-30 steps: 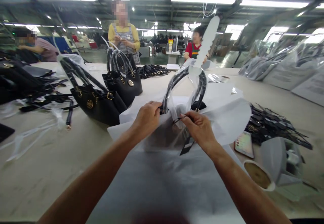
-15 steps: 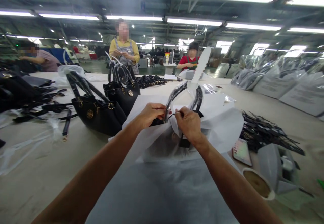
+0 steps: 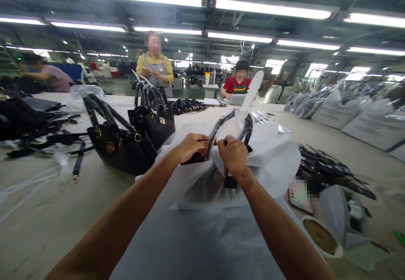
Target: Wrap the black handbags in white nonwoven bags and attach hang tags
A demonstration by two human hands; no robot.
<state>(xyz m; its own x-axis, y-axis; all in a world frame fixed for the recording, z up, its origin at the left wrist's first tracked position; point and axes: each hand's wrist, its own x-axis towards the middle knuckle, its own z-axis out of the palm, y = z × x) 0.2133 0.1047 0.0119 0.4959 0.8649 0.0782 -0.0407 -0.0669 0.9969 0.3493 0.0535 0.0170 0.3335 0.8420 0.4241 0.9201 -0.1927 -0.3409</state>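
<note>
A handbag, largely covered by white tissue paper (image 3: 275,161), stands in front of me. Its arched handle (image 3: 215,134), wrapped in clear plastic, rises out of the paper, with a white notched strip (image 3: 253,90) sticking up from it. My left hand (image 3: 193,147) is closed at the handle's left side, its fingertips partly behind it. What those fingers pinch is hidden. Just right of the handle, my right hand (image 3: 233,155) is closed on a thin black cord, now mostly covered by the fingers. Below that hand hangs a black tag (image 3: 230,181).
Two black handbags (image 3: 122,151) with wrapped handles stand to the left, beside loose black straps (image 3: 79,161). Black corded tags (image 3: 332,170), a phone (image 3: 300,195) and a roll of tape (image 3: 321,237) lie right. Covered bags (image 3: 363,119) line the far right. Co-workers (image 3: 155,69) are across the table.
My right hand has drawn slightly closer to the handle, and the cord seen between my hands is now mostly hidden. The view has tilted up a little.
</note>
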